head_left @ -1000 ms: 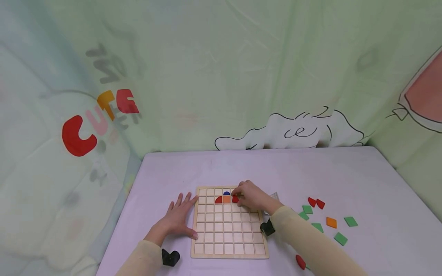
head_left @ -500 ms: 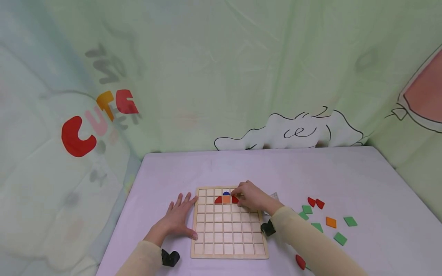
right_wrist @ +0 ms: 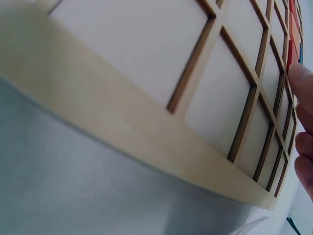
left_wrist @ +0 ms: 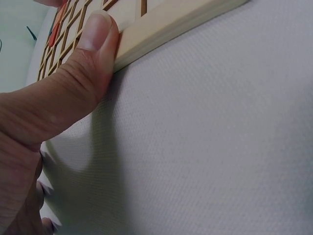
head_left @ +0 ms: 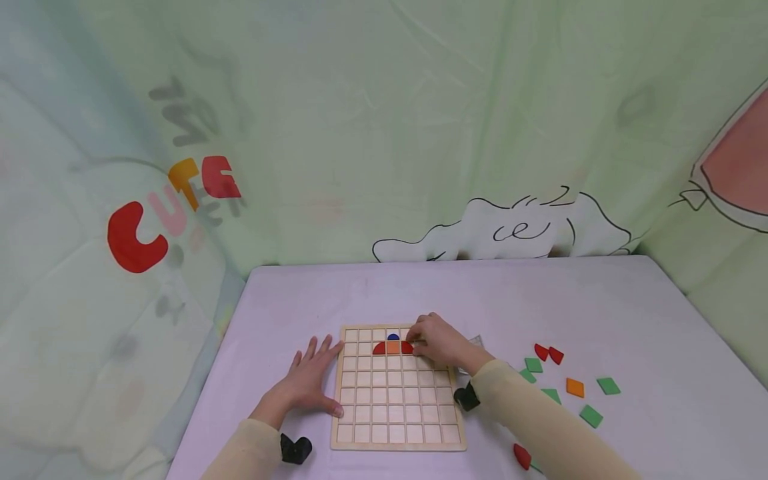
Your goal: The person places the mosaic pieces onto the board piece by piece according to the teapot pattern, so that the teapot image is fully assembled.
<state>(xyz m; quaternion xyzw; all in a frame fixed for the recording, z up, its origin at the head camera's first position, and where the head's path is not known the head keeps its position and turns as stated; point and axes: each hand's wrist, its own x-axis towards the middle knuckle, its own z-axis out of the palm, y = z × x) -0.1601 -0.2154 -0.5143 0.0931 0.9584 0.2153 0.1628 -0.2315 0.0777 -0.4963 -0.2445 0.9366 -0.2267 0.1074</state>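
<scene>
The left hand (head_left: 310,378) rests at the left edge of a wooden grid board (head_left: 379,433), fingers spread, with the thumb (left_wrist: 95,41) on the frame. At the board's upper middle, an orange square (head_left: 393,347) sits between two red curved tiles, one to the left (head_left: 379,348) and one to the right (head_left: 406,348). A blue rounded tile (head_left: 393,337) lies just above the orange one. The right hand (head_left: 438,340) has its fingers bent over the right red tile, thumb and fingertips at its right side; I cannot tell whether they pinch it.
Loose tiles lie right of the board: several green ones (head_left: 609,385), an orange square (head_left: 575,387) and red curved pieces (head_left: 557,355). Another red piece (head_left: 522,457) lies near the right sleeve (head_left: 540,413). A printed sheet (head_left: 477,341) is partly hidden behind the right wrist.
The right hand's fingertips have shifted slightly to the right, and more of the right red tile shows beside the orange square. The left hand stays in place.
</scene>
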